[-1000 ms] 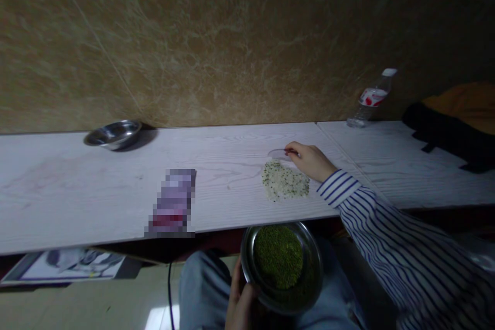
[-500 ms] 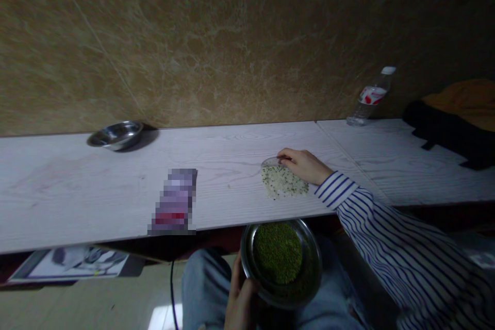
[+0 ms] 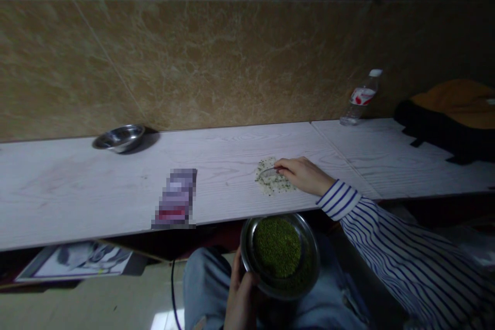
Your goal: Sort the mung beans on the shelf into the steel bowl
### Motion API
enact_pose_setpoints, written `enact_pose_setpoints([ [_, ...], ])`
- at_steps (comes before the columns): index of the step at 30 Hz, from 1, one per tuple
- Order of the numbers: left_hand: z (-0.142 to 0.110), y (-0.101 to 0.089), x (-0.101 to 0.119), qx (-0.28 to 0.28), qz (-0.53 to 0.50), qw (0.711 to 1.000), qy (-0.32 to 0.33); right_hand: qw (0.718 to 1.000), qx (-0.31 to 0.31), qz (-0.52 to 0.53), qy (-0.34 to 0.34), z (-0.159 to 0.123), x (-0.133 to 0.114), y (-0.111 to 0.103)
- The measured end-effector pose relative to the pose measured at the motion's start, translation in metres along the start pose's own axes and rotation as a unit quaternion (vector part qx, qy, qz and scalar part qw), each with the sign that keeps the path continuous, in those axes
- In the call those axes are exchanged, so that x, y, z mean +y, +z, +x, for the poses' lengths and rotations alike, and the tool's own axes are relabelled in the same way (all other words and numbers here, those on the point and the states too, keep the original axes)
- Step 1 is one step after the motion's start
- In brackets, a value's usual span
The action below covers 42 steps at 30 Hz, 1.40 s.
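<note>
My left hand grips the rim of a steel bowl on its left side, thumb on top. Plenty of small green beans, like mung beans, lie in this bowl, which is above my lap just below the table edge. Over the table, my right hand is closed on a thin, clear piece with a curved edge; its exact kind is unclear. Under and around that piece, white rice-like grains mixed with green beans are spread on the tabletop. My right fingers partly cover the pile.
A second steel bowl stands by the wall at the left. A blurred-out flat purple item lies near the front edge of the whitish table. Further right are a plastic bottle and a black and orange cloth item.
My right hand has lowered slightly, bringing the clear piece from the pile's far edge into the grains. The left hand still holds the bowl. The whole view has shifted a little.
</note>
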<state>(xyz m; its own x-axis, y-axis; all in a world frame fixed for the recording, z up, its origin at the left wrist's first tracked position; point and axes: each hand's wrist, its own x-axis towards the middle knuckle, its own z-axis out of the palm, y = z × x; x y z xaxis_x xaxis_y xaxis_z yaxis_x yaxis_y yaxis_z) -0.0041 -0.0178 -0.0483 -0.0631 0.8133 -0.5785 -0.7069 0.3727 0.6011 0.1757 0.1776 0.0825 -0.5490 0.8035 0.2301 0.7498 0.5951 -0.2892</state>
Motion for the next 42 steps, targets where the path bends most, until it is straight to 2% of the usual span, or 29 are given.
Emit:
enact_pose_setpoints([
  [14,-0.012,0.012,0.004,0.010,0.007,1.000,0.021,1.000,-0.008,0.010,-0.028,-0.028,-0.017,-0.001],
  [18,-0.013,0.012,0.003,0.004,0.006,1.000,0.019,1.000,0.011,0.013,-0.026,-0.035,-0.015,-0.002],
  [24,-0.011,0.009,0.002,0.009,0.020,1.000,0.015,0.999,0.049,0.012,0.013,-0.051,-0.005,-0.007],
  [30,-0.010,0.008,0.001,-0.004,0.015,1.000,0.015,0.999,0.043,0.027,0.008,-0.064,-0.007,-0.008],
  [42,-0.011,0.008,0.003,-0.012,0.014,1.000,0.008,0.999,0.025,0.029,0.008,-0.069,-0.005,-0.001],
])
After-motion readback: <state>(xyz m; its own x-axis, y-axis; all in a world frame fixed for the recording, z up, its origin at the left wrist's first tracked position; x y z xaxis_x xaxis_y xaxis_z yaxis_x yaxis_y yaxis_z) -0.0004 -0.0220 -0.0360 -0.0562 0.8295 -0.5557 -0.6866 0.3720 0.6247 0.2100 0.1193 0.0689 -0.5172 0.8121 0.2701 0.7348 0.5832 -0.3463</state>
